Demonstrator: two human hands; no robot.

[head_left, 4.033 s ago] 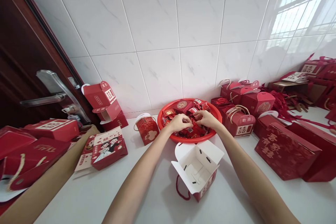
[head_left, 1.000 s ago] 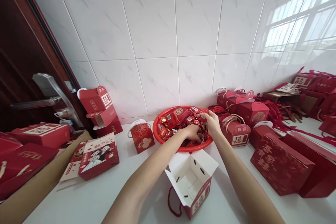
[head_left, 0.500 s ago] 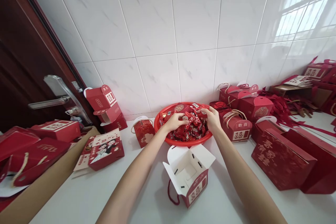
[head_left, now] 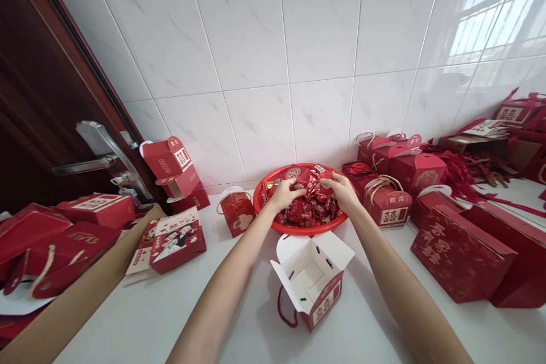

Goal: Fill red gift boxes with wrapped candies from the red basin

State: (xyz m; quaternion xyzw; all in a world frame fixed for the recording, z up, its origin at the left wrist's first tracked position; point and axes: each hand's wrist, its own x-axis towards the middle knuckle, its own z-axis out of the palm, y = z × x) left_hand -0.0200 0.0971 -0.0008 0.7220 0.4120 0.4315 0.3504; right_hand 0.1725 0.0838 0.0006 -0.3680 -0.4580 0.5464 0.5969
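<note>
A red plastic basket [head_left: 307, 231] near the wall holds many red-wrapped sweets [head_left: 305, 211]. Over its left half is my left hand [head_left: 285, 194], its fingers closed on a red-wrapped sweet. My right hand [head_left: 341, 190] is above the right half, thumb and fingers pinching another red wrapped piece. In front of the basket stands a small red box [head_left: 325, 302] with white flaps spread open; its white inside shows nothing in it, and a dark red cord handle hangs at its left.
Left of the basket are a small red box [head_left: 237, 213] with a rope handle, a printed box [head_left: 179, 242] and a carton [head_left: 91, 281] of red boxes. Red boxes [head_left: 386, 202] and two taller ones [head_left: 463, 253] stand at the right. A tiled wall [head_left: 256, 28] rises behind.
The view has shifted slightly, moving the scene a little to the right. Both hands remain over the basket, with small finger movements among the sweets.
</note>
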